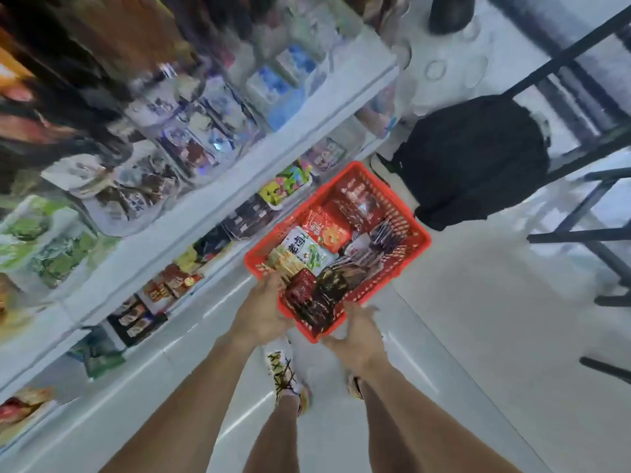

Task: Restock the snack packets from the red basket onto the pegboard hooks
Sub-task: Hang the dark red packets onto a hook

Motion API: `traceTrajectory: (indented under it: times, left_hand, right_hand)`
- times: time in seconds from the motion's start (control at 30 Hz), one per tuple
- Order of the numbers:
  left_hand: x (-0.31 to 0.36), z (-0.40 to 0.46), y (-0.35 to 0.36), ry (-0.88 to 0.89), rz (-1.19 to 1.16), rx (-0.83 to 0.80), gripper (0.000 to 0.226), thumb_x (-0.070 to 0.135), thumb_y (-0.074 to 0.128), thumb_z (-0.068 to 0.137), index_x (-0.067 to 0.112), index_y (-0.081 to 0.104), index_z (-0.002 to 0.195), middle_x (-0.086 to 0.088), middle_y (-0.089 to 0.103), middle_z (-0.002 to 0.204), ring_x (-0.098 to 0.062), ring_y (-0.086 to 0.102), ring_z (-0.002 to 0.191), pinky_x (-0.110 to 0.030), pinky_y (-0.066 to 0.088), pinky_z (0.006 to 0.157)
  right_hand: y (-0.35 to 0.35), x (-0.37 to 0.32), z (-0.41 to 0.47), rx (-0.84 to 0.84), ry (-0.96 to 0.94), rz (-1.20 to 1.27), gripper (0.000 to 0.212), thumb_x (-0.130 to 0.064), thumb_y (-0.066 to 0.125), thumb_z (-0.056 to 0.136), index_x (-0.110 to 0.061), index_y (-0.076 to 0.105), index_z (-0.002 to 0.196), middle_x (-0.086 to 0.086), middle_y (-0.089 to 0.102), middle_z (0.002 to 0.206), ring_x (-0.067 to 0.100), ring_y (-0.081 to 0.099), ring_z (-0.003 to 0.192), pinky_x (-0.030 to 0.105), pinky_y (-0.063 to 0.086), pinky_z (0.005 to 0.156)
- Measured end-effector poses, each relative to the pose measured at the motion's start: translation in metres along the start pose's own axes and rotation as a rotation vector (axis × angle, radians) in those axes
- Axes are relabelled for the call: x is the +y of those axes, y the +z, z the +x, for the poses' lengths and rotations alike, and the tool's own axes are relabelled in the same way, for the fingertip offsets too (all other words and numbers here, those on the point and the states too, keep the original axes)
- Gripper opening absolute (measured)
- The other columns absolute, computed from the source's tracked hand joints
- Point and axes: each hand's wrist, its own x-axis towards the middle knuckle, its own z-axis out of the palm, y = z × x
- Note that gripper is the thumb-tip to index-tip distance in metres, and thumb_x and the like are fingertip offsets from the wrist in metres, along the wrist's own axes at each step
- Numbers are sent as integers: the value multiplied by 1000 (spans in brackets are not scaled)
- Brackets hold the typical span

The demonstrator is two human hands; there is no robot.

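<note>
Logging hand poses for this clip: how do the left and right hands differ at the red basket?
The left hand reaches over the red basket's near-left rim among the snack packets; the right hand sits at the near corner, outside the rim. The left hand's fingers are hidden; the right hand's fingers are spread, holding nothing. Both are bare.

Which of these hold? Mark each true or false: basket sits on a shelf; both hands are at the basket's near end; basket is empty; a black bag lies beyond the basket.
1. The red basket sits on a shelf. False: it is down over the floor, beside the shelving.
2. The left hand and right hand are at the basket's near end. True.
3. The basket is empty. False: snack packets fill it.
4. A black bag lies beyond the basket. True.
</note>
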Motion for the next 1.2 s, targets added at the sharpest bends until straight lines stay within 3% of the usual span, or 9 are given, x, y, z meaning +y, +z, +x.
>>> traceTrajectory:
  times: [0.1,0.2,0.27,0.37,0.53,0.7,0.93,1.07,1.2]
  left_hand:
    - [-50,77,33,47,176,-82,119,24,88,81,21,9,169,-10,18,172,-29,19,159,-36,24,127]
    - [-85,138,62,154,363,-100,127,25,91,76,24,3,168,-8,16,173,-31,20,159,-40,26,128]
    - [-103,167,78,194,455,-127,135,34,93,73,27,-3,168,-6,14,173,-30,20,159,-44,30,126]
    - [-117,191,91,216,480,-170,149,41,98,61,38,-11,163,-5,12,173,-29,26,158,-44,39,121]
    - [-114,210,91,223,395,-254,153,24,97,63,31,-17,165,-1,0,175,-27,24,158,-34,45,112]
    - [-115,214,91,214,296,-170,134,38,92,71,23,0,168,-2,16,173,-22,24,158,-37,36,120]
    - [-125,214,93,290,334,-142,102,41,86,76,21,33,160,3,41,156,-17,41,144,-31,39,115]
    - [-127,217,89,299,370,-215,114,39,92,74,25,24,164,2,34,157,-19,41,144,-39,43,116]
    - [-124,219,89,225,356,-128,112,30,91,78,22,22,165,-5,33,160,-26,41,146,-41,43,118]
  right_hand:
    - [47,25,78,-86,-8,-193,92,-69,72,73,-20,39,144,1,55,137,25,47,136,52,29,121]
    - [83,46,138,-145,-31,-281,117,-53,78,83,-1,8,161,14,29,162,31,30,150,44,26,124]
    - [107,59,166,-165,-71,-325,130,-53,79,82,3,-7,161,20,11,169,37,17,155,44,22,127]
    - [130,73,191,-141,-88,-424,136,-47,84,78,4,-13,160,24,4,169,41,12,155,46,20,127]
    - [142,84,208,-67,-113,-446,132,-44,84,76,0,-6,161,21,16,162,41,22,149,46,25,124]
    - [141,83,216,0,-63,-343,116,-29,82,75,-4,8,161,16,31,147,37,35,136,43,38,114]
    - [141,83,229,28,-102,-239,102,-54,93,61,-10,37,135,9,43,129,29,48,120,41,49,101]
    - [138,87,232,-28,-84,-149,90,-49,93,64,-14,36,124,6,62,117,28,63,106,43,55,89]
    - [133,90,238,-82,-64,-88,98,-39,96,64,-11,34,135,6,61,123,27,63,111,42,55,95]
